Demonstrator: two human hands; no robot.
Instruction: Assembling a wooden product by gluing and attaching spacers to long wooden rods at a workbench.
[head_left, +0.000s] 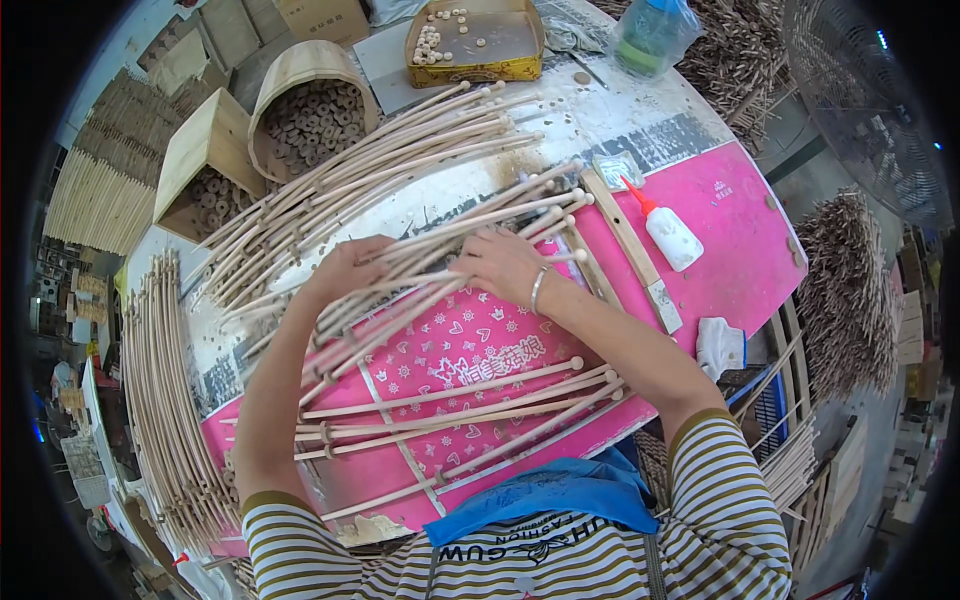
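Pale wooden sticks with round knobs on their right ends form a slanting bundle (500, 216) in front of me. My left hand (350, 268) is closed around the middle of the bundle, with its fingertips hidden among the sticks. To its right, my right hand (500, 265) curls its fingers over the same bundle, closer to the knobs. Nearer to me, several more knobbed sticks (610, 377) lie spread on a pink printed sheet (715, 290). Some of these carry small rings toward their left ends. A wooden strip (630, 245) lies just beyond the knobs.
A white bottle with a red nozzle (673, 238) lies at right. Behind the bundle are further sticks (380, 165), a wooden bucket (310, 130) and box (205, 150) of rings, and a yellow tray (475, 72) of beads. Stick bundles (165, 400) line the left edge.
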